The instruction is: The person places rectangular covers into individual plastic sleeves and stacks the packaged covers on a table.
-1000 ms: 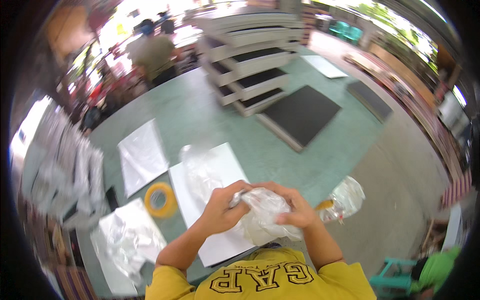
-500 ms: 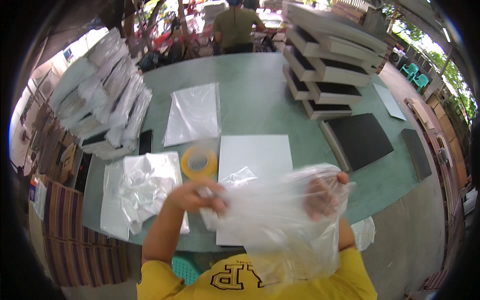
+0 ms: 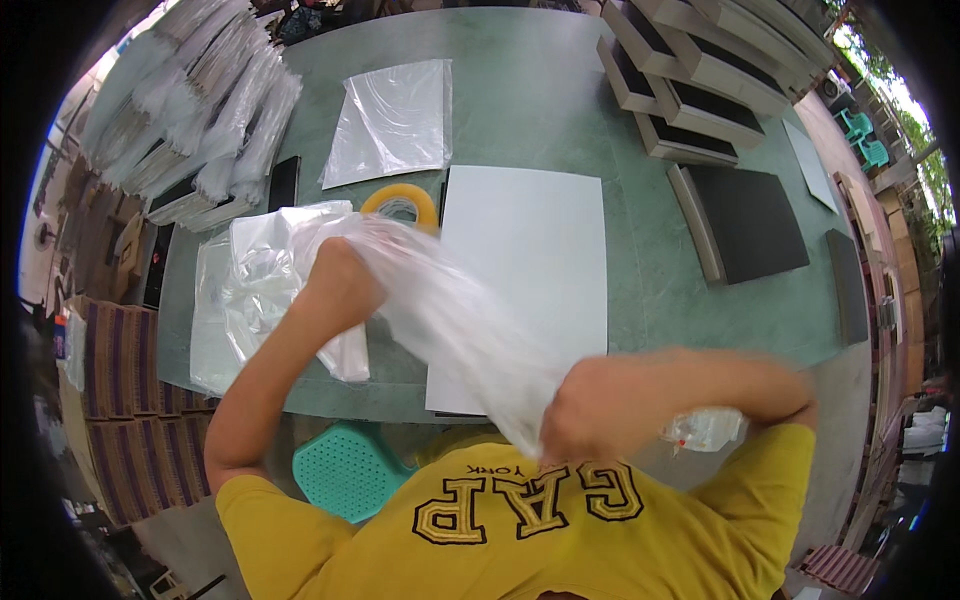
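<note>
A person's left hand (image 3: 345,285) and blurred right hand (image 3: 600,400) clamped clear plastic (image 3: 450,310) toward opposite ends, stretching it slantwise above a white sheet (image 3: 530,240) on a green table (image 3: 520,80). Yellow tape (image 3: 421,200) lay alongside.

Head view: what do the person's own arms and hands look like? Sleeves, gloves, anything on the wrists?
Left hand and right hand are both ungloved, with bare forearms. Short, plain yellow sleeves belong to a yellow shirt with dark-outlined lettering across the chest. No watch, bracelet or cable shows. The right hand is blurred, so can't rule out a ring.
</note>
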Demonstrator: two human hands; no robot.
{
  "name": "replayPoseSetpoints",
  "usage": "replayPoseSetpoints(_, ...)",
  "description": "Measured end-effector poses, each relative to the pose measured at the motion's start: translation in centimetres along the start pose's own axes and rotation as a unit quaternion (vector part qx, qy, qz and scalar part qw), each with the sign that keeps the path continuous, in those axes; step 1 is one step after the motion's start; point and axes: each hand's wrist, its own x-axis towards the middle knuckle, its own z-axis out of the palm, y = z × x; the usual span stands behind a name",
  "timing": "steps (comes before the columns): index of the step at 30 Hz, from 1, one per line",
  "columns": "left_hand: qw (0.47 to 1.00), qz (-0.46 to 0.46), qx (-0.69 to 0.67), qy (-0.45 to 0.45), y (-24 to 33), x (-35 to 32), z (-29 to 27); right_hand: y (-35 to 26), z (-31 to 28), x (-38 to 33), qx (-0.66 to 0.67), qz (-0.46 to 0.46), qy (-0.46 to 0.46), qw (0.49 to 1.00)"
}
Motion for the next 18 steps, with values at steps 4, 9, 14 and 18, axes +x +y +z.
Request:
replayPoseSetpoints(4,0.924,0.357,-0.137,0.008,8.4,-3.4,-3.6,7.9,-1.3,-2.0,-0.006,0.159,0.157,0.975)
replayPoseSetpoints(9,0.998,0.032,-0.002,-0.048,3.1,-1.0,0.1,7.8,-0.6,-0.7,-0.351,0.222,0.084,0.906)
replayPoseSetpoints(14,0.986,0.027,0.098,-0.134,-1.8,-2.0,5.1,6.9,-3.1,0.3,-0.019,0.006,0.306,0.952)
replayPoseSetpoints(18,0.873,0.017,-0.404,-0.272,-2.5,-3.0,3.2,11.1,-7.4,-0.4,0.049,0.269,0.596,0.755)
